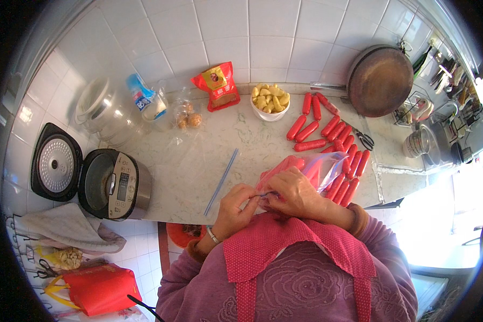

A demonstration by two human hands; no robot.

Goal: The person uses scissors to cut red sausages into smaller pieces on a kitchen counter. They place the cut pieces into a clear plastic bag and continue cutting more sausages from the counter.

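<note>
My left hand [237, 207] and my right hand [292, 193] meet at the near edge of the counter, fingertips pinching the rim of a clear plastic zip bag [331, 164]. Red-wrapped sausages show inside the bag. Several more red sausages [310, 145] lie loose beyond it and to its right, some partly hidden by the bag and my right forearm. Left of the bag, a thin blue plastic strip [221, 181] rests on the counter. Black-handled scissors [364, 139] lie beside the sausages. Exactly what the fingertips do at the rim is partly hidden.
A white bowl of yellow pieces [270, 116], a red spice packet [221, 88] and bagged round brown items [194, 120] stand along the wall. An open rice cooker [143, 187] is at the left, clear plastic containers [108, 116] behind it. A large pan [380, 80] leans at the right.
</note>
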